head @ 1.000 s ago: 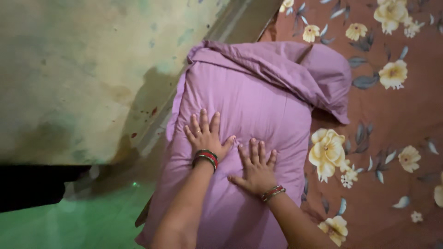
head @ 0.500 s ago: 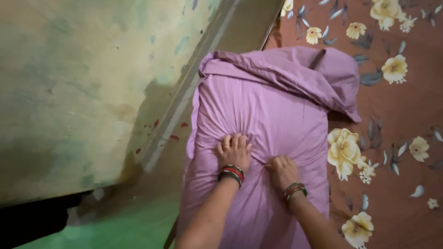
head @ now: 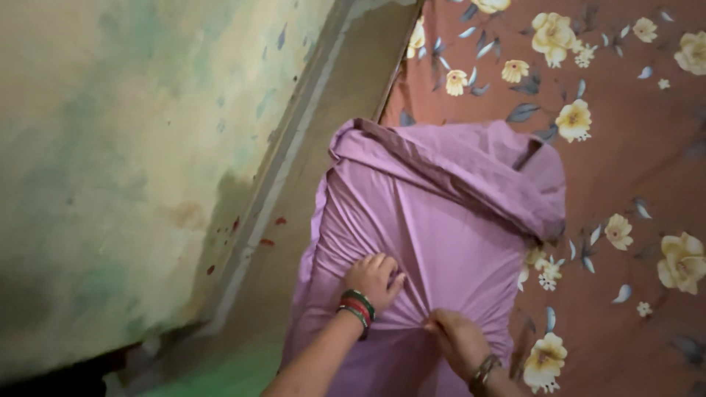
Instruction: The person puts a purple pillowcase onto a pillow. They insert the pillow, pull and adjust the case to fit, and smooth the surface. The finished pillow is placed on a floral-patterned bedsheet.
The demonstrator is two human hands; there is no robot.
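Note:
A pillow in a pale purple cover (head: 448,213) lies on a brown bedsheet with yellow flowers (head: 632,147), its loose end folded over at the top. My left hand (head: 373,279), with red and green bangles on the wrist, is clenched on a bunch of the purple cover. Just to its right my right hand (head: 456,340) also grips gathered cover fabric. Creases fan out from both fists across the pillow.
A stained greenish wall (head: 132,162) fills the left side. A brown ledge or bed edge (head: 323,125) runs diagonally between wall and bed. A strip of green floor (head: 220,375) shows at the bottom.
Both hands went from flat, spread palms on the pillow to closed fists bunching the cover. The pillow has been drawn toward me, and more floral sheet shows beyond it.

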